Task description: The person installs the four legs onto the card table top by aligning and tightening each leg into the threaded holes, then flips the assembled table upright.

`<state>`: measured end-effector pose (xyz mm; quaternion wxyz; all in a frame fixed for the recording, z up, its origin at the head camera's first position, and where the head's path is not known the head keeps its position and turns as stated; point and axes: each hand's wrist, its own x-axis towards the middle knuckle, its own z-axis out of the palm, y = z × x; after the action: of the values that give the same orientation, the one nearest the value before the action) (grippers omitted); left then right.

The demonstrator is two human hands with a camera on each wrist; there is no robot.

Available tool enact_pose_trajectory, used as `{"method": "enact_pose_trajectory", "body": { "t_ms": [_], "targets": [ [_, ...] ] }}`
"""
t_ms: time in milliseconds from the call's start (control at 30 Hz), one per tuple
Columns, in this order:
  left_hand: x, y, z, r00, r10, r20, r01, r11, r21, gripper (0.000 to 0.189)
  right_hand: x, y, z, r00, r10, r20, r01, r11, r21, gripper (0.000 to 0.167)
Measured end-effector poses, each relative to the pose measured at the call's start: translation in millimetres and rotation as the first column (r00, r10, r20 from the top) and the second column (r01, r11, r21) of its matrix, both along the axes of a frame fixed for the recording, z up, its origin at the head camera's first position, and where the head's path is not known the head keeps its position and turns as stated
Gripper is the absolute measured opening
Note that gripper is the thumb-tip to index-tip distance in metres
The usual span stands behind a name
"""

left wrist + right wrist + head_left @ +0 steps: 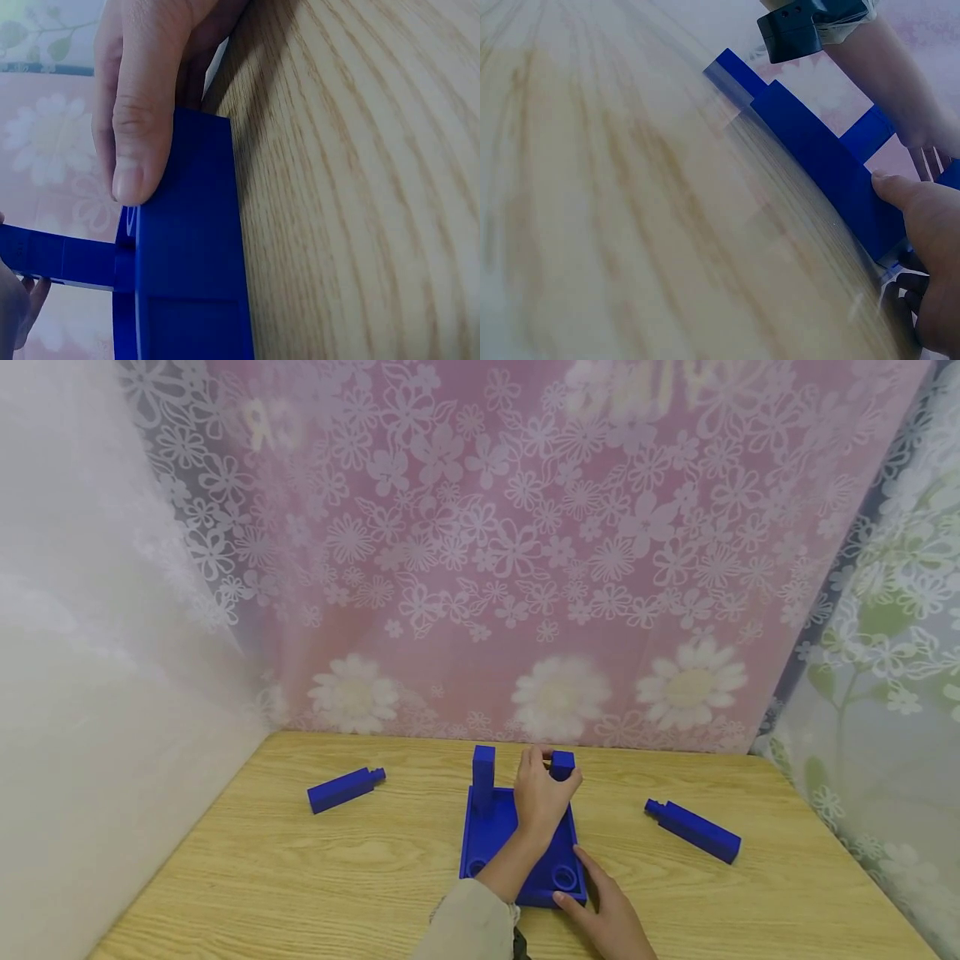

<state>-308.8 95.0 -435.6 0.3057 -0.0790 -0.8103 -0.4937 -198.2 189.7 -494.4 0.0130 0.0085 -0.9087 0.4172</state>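
An upturned blue toy tabletop (486, 837), shallow-walled with ring sockets in its front corners, lies on the table. One square blue leg (483, 775) stands upright at its back left corner. At the back right corner, my left hand (542, 789) grips another blue leg (562, 761) between thumb and fingers; the hand hides its lower end. My right hand (611, 914) holds the tabletop by its front right corner. In the right wrist view the right thumb (896, 189) presses the tabletop's outer side (825, 169), with the other fingers curled below.
Two loose blue legs with knobbed ends lie on the wood-grain table (360, 877): one leg (341, 791) to the left, another leg (697, 833) to the right. A flowered pink curtain (480, 568) hangs behind, and pale sheets (135, 693) close in both sides.
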Motion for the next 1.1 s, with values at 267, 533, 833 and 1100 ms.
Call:
{"method": "enact_pose_trajectory", "body": {
  "t_ms": [267,533,833,1100],
  "targets": [
    [-5.5,-4.1,-2.6,0.999,0.001,-0.044,-0.002,1.0,-0.014,0.037,-0.4,0,0.4,1.0,0.014,0.008,-0.014,1.0,-0.012,0.081],
    [-4.0,-5.4,-3.6,0.999,-0.012,-0.041,0.011,0.999,-0.032,0.038,-0.8,1,-0.2,0.999,0.004,0.035,-0.003,1.0,-0.015,0.082],
    [1.8,-4.9,-7.3,0.994,-0.103,0.026,0.101,0.992,0.082,0.042,-0.3,0,-4.0,1.0,0.027,0.011,-0.026,0.998,-0.058,0.081],
    [1.8,-18.9,6.5,0.976,-0.216,-0.018,0.216,0.975,0.06,0.048,-1.2,2,-4.1,1.0,0.022,-0.006,-0.022,0.999,-0.029,0.083]
  ]
}}
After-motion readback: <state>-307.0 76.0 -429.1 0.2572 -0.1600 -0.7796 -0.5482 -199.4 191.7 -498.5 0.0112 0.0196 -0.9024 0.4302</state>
